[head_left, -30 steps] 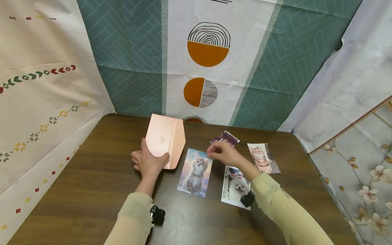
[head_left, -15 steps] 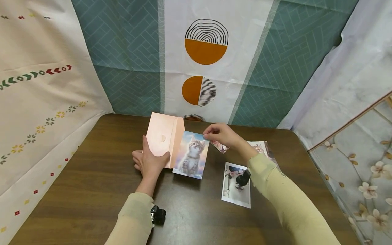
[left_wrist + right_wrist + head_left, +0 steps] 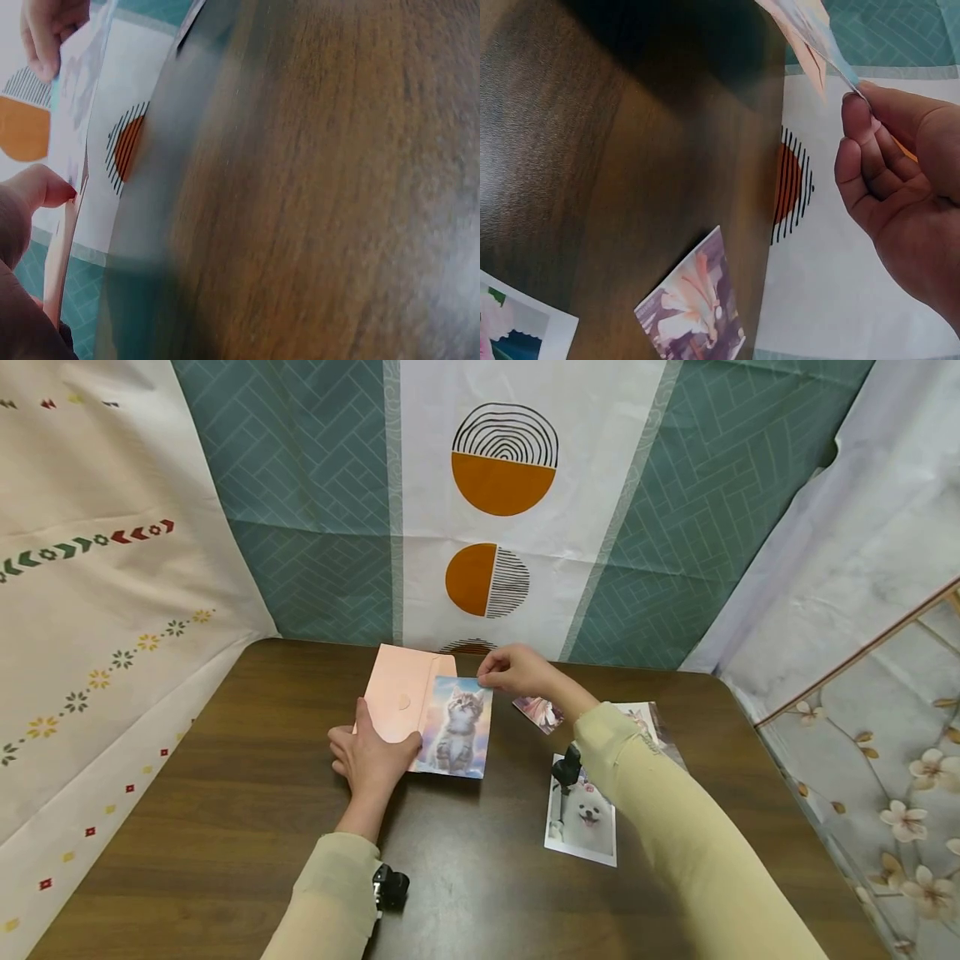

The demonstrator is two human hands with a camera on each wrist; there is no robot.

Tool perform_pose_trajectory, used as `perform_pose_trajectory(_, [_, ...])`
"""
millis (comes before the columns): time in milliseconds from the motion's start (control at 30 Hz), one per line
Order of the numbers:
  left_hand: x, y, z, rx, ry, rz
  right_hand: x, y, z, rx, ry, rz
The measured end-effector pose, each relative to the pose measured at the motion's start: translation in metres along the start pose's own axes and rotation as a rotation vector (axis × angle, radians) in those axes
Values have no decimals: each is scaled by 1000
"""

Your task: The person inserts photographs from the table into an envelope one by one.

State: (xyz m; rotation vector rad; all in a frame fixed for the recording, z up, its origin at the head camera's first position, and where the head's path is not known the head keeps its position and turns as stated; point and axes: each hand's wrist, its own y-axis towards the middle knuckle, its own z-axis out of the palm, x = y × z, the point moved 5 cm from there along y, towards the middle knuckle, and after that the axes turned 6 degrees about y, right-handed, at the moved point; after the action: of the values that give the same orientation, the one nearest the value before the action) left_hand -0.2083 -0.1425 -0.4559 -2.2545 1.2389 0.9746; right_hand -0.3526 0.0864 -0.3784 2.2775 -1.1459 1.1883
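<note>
L hand (image 3: 372, 758) grips pink envelope (image 3: 392, 693), ctr-left; R hand (image 3: 519, 672) pinches kitten photo (image 3: 454, 733) by far right corner, over envelope's right side. Dog pic (image 3: 587, 827) nearer, to right; flower pic (image 3: 538, 713) farther, cat pic (image 3: 637, 715) right of it.

Dark brown wood-grain worktop (image 3: 225, 827), pale glare (image 3: 453, 881) on surface. Behind, circle-printed teal-and-white cloth (image 3: 300, 485); left, cream patterned cloth (image 3: 97, 485); right, white floral cloth (image 3: 885, 693).
</note>
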Motion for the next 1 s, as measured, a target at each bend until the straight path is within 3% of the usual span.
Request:
perform_pose_trajectory(333, [-3, -1, 0, -21, -12, 8, 0, 11, 0, 54, -112, 37])
perform_pose_trajectory(1000, [-8, -1, 0, -36, -46, -6, -2, 29, 3, 60, -121, 80])
